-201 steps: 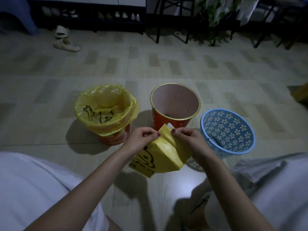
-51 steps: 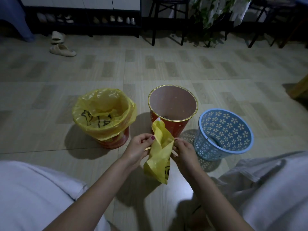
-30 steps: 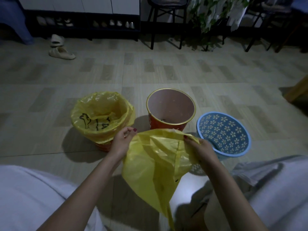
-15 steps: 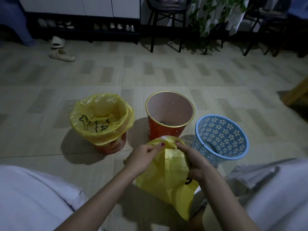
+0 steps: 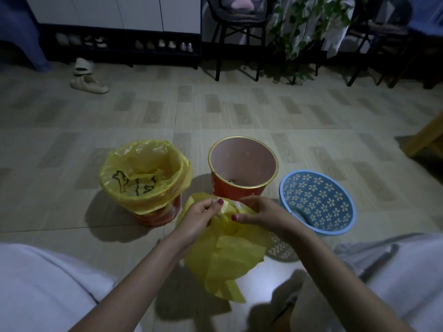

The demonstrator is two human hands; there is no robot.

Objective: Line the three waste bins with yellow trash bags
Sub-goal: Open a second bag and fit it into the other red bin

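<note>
Step in hand looks like opening the second yellow trash bag [image 5: 223,250], meant by the look of it for the middle bin. Left hand [image 5: 199,219] pinches the bag's upper edge, fingers curled, thumb pressed onto the film. Right hand [image 5: 261,212] holds the same edge from the other side, thumb pointing toward the left hand, the other fingers curled over the plastic; how deep they reach into the mouth cannot be told. Bag hangs crumpled between the hands, low in front of the person, just before the red bin [image 5: 242,185], not yet over its rim. Mouth is only partly spread, the rest droops toward the floor [image 5: 72,130] between the knees. Left bin [image 5: 155,212] already lined, its yellow liner [image 5: 143,171] folded over the rim. Red bin bare inside, a small dark thing at the bottom, too dim to name. Blue perforated basket [image 5: 316,202] on the right bare too, tilted toward the camera. So roughly one of three done. Next move likely calls for pulling the two layers apart until the mouth is wide, lifting it over the red bin, pushing the body down inside, then turning the edge over the gold rim all round. Thin film may cling shut or slip off the rim. Slippers [image 5: 88,82] lie far back left.
</note>
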